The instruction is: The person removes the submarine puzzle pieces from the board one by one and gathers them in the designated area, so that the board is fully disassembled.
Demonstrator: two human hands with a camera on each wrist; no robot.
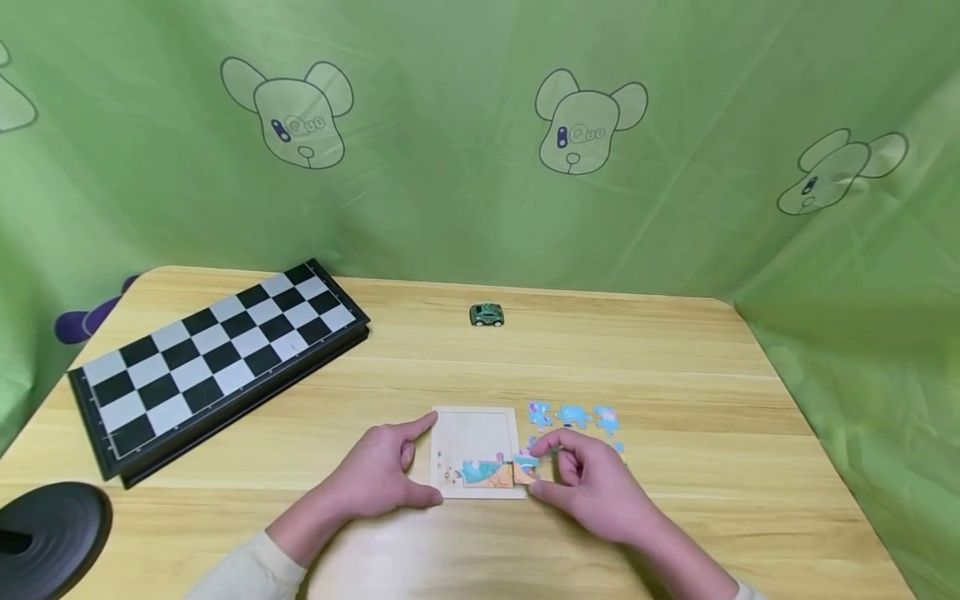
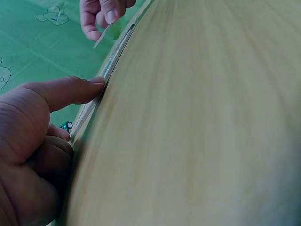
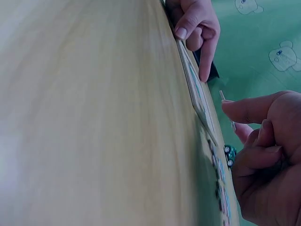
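Observation:
My left hand point(image 1: 386, 471) spans the left side of a square wooden puzzle tray point(image 1: 480, 493), index finger at its upper corner and thumb at the lower one, holding it on the table. Joined pieces point(image 1: 486, 475) in turquoise and orange lie along the tray's lower part. Between thumb and index finger my right hand point(image 1: 596, 483) pinches a puzzle piece point(image 1: 526, 468) over the tray's lower right edge. Edge-on in the right wrist view, that thin piece point(image 3: 222, 95) is raised above the tray. Loose blue puzzle pieces point(image 1: 573, 416) lie right of the tray, some hidden behind the right hand.
A folded black-and-white chessboard point(image 1: 225, 350) lies at the left of the wooden table point(image 1: 637, 350). Near the back edge stands a small green toy car point(image 1: 487, 315). A black round object point(image 1: 56, 542) is at the lower left. Green curtain point(image 1: 450, 167) hangs behind.

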